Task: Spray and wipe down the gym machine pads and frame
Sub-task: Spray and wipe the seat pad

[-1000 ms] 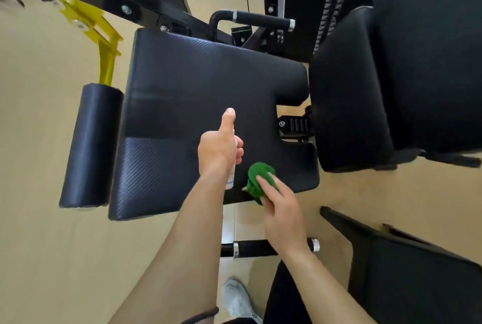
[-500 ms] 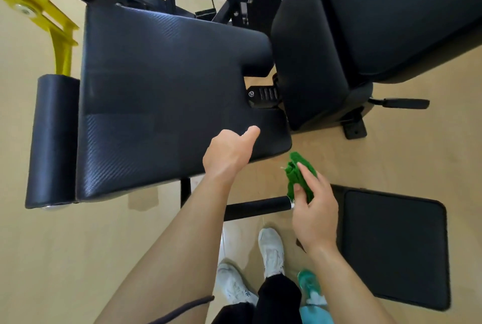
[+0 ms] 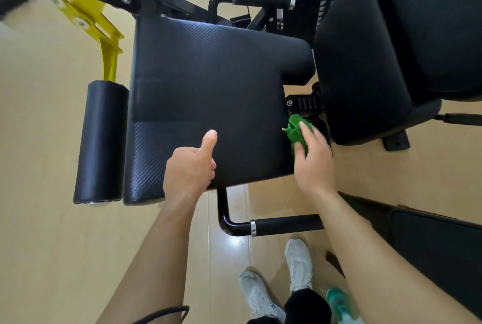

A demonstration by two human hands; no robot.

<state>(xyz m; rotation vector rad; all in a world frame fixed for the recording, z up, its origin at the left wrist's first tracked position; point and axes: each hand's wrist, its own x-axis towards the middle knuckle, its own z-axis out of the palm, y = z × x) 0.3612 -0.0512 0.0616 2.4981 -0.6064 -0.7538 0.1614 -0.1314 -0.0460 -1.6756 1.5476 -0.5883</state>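
Pad (image 3: pixel 208 83) is lying flat ahead of you; your right hand (image 3: pixel 315 167) is gripping the cloth (image 3: pixel 296 129) at its right edge, so nearly all the surface is sitting to the cloth's left; left hand (image 3: pixel 187 169) is hovering fisted, thumb up, at the near edge; can't tell if it's gripping anything.

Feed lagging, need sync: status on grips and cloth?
Left grip fisted, thumb up, over seat pad. Right grip holds green cloth at pad's right edge. Nothing blocking.
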